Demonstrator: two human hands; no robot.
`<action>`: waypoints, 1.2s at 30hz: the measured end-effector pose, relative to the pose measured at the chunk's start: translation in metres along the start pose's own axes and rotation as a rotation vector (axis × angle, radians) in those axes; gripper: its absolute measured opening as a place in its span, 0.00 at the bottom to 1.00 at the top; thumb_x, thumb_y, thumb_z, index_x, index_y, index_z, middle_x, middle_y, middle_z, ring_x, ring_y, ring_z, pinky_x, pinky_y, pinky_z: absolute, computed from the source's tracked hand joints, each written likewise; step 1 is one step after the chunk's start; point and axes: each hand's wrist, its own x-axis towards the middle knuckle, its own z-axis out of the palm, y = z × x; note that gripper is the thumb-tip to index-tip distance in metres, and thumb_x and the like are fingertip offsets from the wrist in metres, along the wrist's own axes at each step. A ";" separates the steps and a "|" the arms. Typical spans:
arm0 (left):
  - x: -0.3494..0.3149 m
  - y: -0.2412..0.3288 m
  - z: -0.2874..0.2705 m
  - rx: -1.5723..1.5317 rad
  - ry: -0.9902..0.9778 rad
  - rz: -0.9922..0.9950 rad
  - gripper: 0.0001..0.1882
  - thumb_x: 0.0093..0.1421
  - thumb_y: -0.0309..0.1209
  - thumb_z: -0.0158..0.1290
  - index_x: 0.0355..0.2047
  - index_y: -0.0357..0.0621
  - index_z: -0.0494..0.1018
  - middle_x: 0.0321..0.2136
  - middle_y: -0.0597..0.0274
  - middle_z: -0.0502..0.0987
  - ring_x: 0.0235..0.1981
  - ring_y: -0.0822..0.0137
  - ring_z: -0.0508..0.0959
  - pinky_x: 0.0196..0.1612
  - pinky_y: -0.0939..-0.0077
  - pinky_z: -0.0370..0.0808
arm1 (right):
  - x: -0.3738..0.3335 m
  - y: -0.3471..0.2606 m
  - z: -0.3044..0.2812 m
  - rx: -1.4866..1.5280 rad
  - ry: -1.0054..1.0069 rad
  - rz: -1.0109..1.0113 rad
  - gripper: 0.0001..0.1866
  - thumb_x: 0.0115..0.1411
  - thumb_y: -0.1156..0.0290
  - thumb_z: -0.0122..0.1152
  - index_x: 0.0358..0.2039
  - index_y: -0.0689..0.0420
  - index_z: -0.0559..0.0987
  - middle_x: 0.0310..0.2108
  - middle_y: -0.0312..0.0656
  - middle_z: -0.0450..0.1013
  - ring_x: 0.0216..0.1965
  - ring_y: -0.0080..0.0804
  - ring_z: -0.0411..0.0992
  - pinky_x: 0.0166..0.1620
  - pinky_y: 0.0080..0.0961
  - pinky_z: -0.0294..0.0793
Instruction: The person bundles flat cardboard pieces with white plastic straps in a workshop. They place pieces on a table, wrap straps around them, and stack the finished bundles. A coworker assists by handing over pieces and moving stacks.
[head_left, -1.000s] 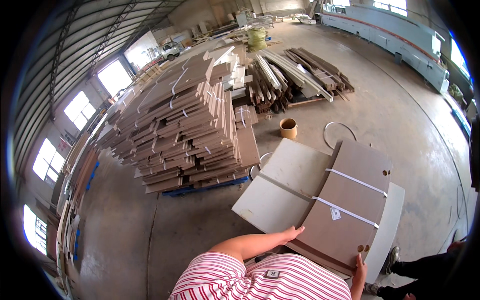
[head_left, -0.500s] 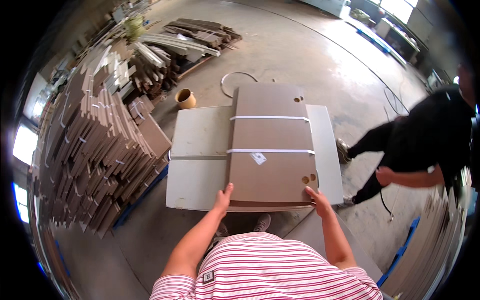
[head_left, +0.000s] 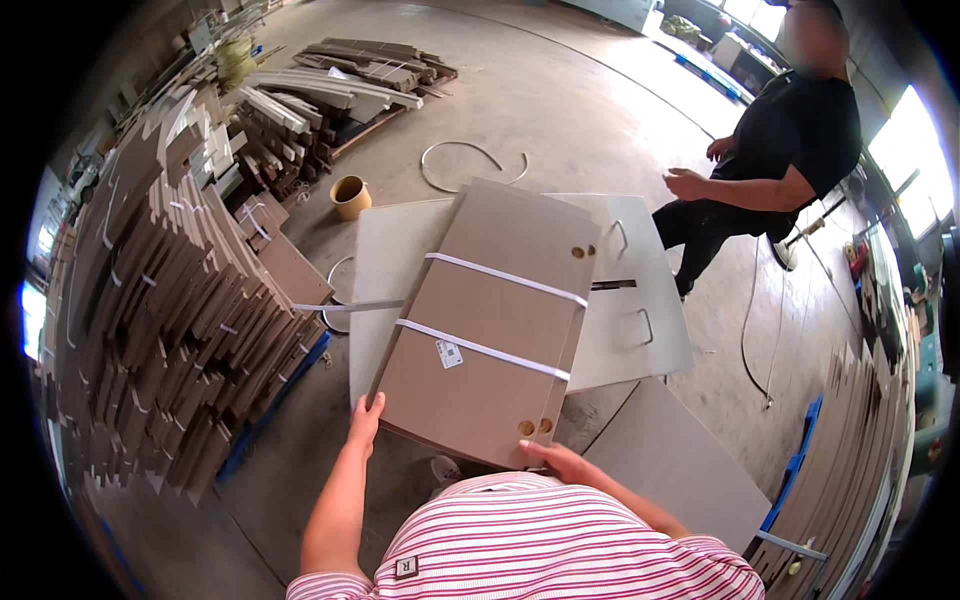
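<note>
A bundle of flat brown panels (head_left: 490, 310) lies slantwise over a white tabletop (head_left: 640, 260), its near end jutting out toward my body. Two white straps (head_left: 480, 347) cross it, and a small white label (head_left: 449, 353) sits beside the nearer one. Round holes (head_left: 526, 428) show near its right corners. My left hand (head_left: 366, 420) is closed on the near left corner, thumb on top. At the near right corner my right hand (head_left: 555, 459) grips the edge, its thumb by the holes. The fingers under the panels are hidden.
Tall stacks of strapped brown boards (head_left: 190, 300) stand at the left. A yellow-brown tube (head_left: 350, 198) and a loose strap coil (head_left: 470, 165) lie beyond the table. A person in black (head_left: 770, 150) stands at the far right. Nearer right are a large grey panel (head_left: 680, 460) and more upright boards (head_left: 835, 460).
The bundle has turned and come nearer and to the left, with both my hands on it. The tabletop's metal handles are now uncovered. The person in black has moved farther back.
</note>
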 end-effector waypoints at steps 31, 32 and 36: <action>-0.004 0.045 0.057 0.031 0.197 -0.255 0.32 0.64 0.43 0.54 0.57 0.29 0.61 0.55 0.47 0.68 0.53 0.55 0.72 0.53 0.62 0.72 | 0.094 -0.100 0.102 0.051 -0.354 -0.109 0.57 0.52 0.25 0.48 0.66 0.60 0.55 0.57 0.64 0.63 0.52 0.51 0.71 0.56 0.43 0.70; 0.009 0.041 0.052 -0.139 0.161 -0.217 0.30 0.64 0.41 0.54 0.56 0.28 0.62 0.54 0.47 0.69 0.52 0.55 0.73 0.52 0.62 0.73 | 0.102 -0.107 0.102 0.087 -0.328 -0.097 0.56 0.52 0.25 0.49 0.66 0.59 0.55 0.57 0.64 0.63 0.52 0.51 0.72 0.56 0.43 0.70; 0.042 0.059 0.051 -0.264 0.142 -0.248 0.28 0.64 0.39 0.54 0.55 0.30 0.62 0.52 0.49 0.70 0.51 0.56 0.73 0.49 0.60 0.75 | 0.125 -0.123 0.102 0.161 -0.275 -0.082 0.53 0.53 0.27 0.52 0.65 0.57 0.58 0.55 0.57 0.66 0.52 0.47 0.71 0.58 0.43 0.67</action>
